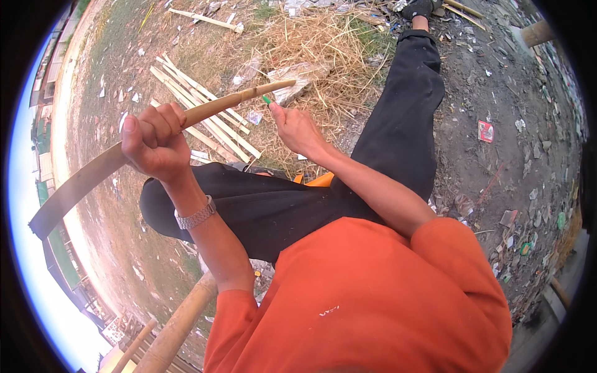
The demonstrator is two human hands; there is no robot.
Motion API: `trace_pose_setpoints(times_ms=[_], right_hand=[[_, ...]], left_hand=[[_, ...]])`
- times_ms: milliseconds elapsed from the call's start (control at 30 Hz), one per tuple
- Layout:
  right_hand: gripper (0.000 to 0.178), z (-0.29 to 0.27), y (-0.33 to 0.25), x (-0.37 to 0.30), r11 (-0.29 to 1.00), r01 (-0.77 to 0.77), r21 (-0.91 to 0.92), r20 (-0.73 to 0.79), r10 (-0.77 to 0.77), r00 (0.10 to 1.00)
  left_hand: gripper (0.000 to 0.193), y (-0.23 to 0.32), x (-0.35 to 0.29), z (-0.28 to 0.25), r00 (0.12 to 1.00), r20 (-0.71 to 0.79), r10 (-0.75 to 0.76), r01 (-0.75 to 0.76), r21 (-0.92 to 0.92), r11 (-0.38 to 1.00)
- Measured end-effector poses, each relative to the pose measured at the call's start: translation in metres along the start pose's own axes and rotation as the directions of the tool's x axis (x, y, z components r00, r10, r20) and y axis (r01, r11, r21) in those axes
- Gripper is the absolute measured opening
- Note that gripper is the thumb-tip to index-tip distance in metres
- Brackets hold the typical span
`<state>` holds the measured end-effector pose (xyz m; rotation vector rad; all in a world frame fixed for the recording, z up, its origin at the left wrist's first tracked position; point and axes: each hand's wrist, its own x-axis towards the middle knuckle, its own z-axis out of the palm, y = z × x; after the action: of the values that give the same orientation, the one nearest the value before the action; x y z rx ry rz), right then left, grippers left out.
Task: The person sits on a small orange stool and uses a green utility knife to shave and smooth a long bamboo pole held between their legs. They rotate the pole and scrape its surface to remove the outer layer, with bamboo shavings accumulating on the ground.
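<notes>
My left hand (158,140), with a metal-banded watch on its wrist, is wrapped round a long curved bamboo strip (214,109). The strip is raised above my bent left leg. Its broad, greyish end reaches far to the left, and its tapering, paler end points up and to the right. Close to that tapered end, my right hand (298,130) is closed on a small green thing (267,99), which sticks out past the thumb. Most of that thing is hidden in the fingers, so its kind does not show.
Several pale split bamboo strips (205,109) lie on the ground beyond my left knee, and another strip (205,20) lies farther off. Dry straw (336,56) is heaped ahead. A thick bamboo pole (177,323) stands at lower left. Litter covers the dirt at right, beside my outstretched leg.
</notes>
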<state>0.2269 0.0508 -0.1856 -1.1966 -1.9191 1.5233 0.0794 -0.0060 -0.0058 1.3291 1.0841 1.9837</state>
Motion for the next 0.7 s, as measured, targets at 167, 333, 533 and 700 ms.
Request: trace_pose_setpoints(times_ms=[167, 333, 533, 700], right_hand=[[0.067, -0.009, 0.019, 0.005, 0.989, -0.069, -0.133, 0.089, 0.081, 0.993], [0.068, -0.003, 0.026, 0.017, 0.989, -0.083, -0.120, 0.072, 0.092, 0.993], [0.070, -0.003, 0.022, 0.010, 0.980, -0.157, -0.120, 0.117, 0.171, 0.978], [0.068, 0.005, 0.036, 0.015, 0.968, -0.125, -0.217, 0.110, 0.151, 0.982]], left_hand=[[0.046, 0.002, -0.007, -0.006, 0.994, -0.105, -0.012, 0.010, -0.015, 1.000], [0.046, 0.002, 0.000, -0.003, 0.983, -0.184, -0.004, 0.005, 0.007, 1.000], [0.047, 0.002, -0.004, -0.004, 0.973, -0.230, -0.005, 0.012, 0.029, 1.000], [0.047, 0.001, 0.001, -0.004, 0.972, -0.236, 0.007, 0.002, 0.037, 0.999]])
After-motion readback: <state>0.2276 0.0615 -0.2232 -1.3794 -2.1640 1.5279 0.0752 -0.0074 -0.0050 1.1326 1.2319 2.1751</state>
